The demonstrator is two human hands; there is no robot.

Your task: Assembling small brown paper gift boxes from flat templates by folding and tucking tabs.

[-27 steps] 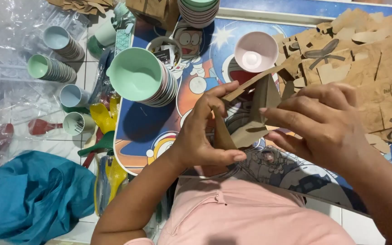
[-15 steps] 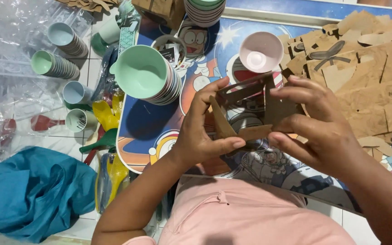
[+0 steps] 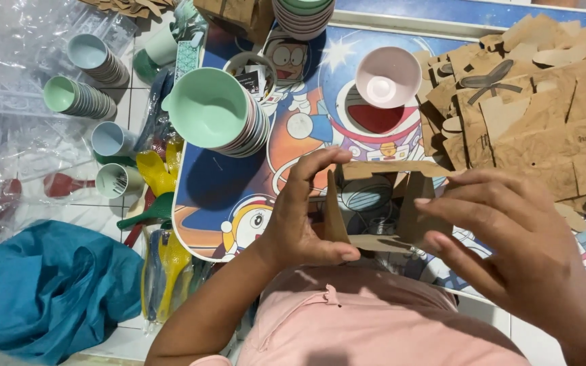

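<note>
Both of my hands hold a brown cardboard box [image 3: 381, 203] squared open over a small cartoon-printed table [image 3: 239, 196]. My left hand [image 3: 303, 213] grips its left wall, thumb along the bottom edge and fingers over the top. My right hand [image 3: 503, 237] pinches the right wall with fingers spread. Through the open box I see the table print. A pile of flat brown cardboard blanks [image 3: 530, 108] lies just behind my right hand.
A stack of bowls with a mint one on top [image 3: 215, 112] and a single pink bowl [image 3: 388, 76] stand on the table. Stacked plastic cups [image 3: 79, 98], coloured spoons [image 3: 157, 176], clear plastic wrap [image 3: 8, 122] and a teal cloth [image 3: 42, 291] lie on the tiled floor at left.
The cardboard went from a half-folded tilted piece to a squared open box. Both hands dropped slightly toward me and moved apart to its side walls.
</note>
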